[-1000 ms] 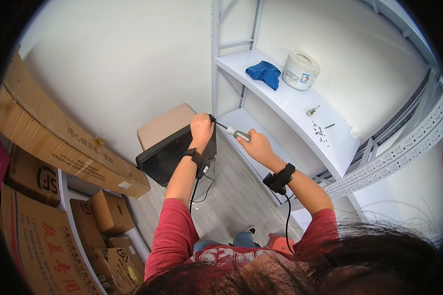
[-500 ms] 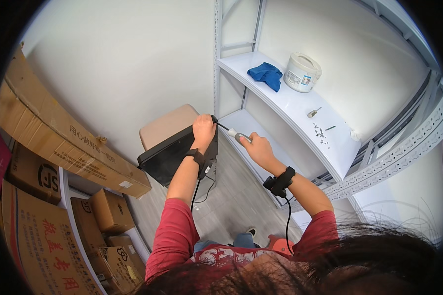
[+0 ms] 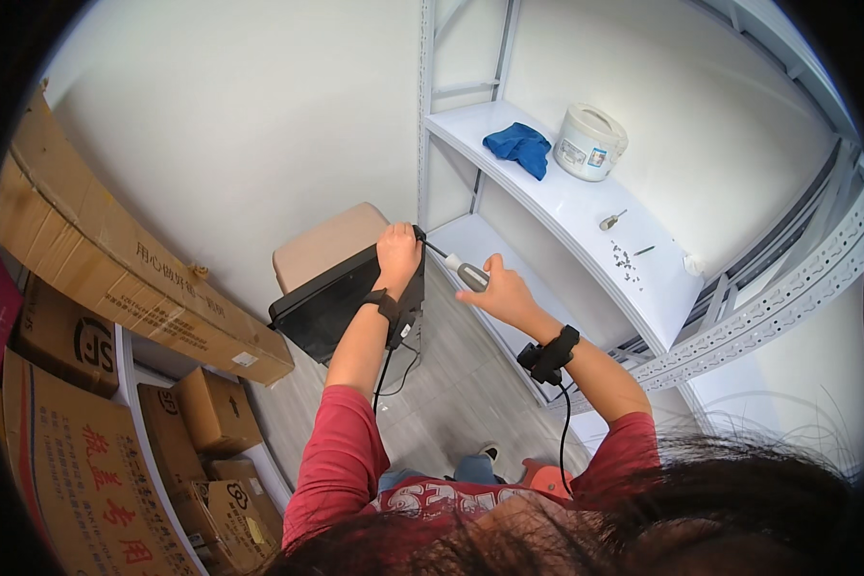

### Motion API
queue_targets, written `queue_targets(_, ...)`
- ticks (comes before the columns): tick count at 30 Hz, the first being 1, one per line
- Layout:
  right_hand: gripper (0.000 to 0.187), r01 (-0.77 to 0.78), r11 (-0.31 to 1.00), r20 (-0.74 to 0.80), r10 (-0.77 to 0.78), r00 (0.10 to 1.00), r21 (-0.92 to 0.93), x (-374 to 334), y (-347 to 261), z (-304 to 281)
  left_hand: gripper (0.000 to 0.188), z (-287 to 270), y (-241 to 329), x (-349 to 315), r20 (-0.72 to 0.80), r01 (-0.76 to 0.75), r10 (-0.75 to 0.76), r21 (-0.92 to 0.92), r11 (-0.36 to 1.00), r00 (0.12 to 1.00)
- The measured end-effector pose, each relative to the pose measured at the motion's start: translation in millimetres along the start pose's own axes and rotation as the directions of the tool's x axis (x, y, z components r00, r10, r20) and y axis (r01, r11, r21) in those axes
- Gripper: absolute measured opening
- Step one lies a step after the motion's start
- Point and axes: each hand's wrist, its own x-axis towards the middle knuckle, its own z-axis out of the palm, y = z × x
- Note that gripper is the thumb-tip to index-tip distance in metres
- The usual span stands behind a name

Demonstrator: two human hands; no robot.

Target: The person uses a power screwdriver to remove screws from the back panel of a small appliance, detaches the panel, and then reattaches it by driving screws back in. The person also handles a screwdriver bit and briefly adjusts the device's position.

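A black, flat-fronted boxy appliance [image 3: 323, 300] stands tilted below me, with a cable at its right side. My left hand [image 3: 397, 255] is closed over its upper right edge, near the corner. From that corner a screwdriver [image 3: 472, 277] with a grey-and-white handle points out toward my right hand [image 3: 505, 292]. The handle's end lies in that hand, between a raised index finger and a spread thumb, in a loosened hold. The screwdriver's tip meets the appliance's corner; the exact contact is too small to make out.
Behind the appliance is a beige padded seat [image 3: 331, 240]. The white shelf [image 3: 571, 226] at right carries a blue cloth [image 3: 518, 149], a rice cooker [image 3: 589, 142], a second screwdriver [image 3: 612, 221] and several small dark pieces [image 3: 625, 261]. Cardboard boxes [image 3: 77, 470] crowd the left.
My right hand's fingers have loosened and spread around the screwdriver handle, leaving more of the handle visible. The left hand and the appliance stay in place.
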Motion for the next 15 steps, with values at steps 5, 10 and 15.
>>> queue_targets(5,0.043,-0.046,0.999,0.098,0.044,0.994,0.014,6.7,5.2,-13.9,0.025,1.2,2.2,0.8,-0.035,-0.009,0.010,0.011,1.000,0.999)
queue_targets(10,0.041,-0.042,0.999,0.054,0.041,0.998,0.009,3.4,4.2,-10.6,0.025,1.5,0.9,1.7,-0.017,0.003,-0.003,0.014,1.000,1.000)
queue_targets(15,0.041,-0.070,0.997,0.056,0.068,0.996,0.026,1.6,7.4,-10.6,0.029,2.0,0.1,3.0,-0.014,0.001,-0.001,-0.003,1.000,1.000)
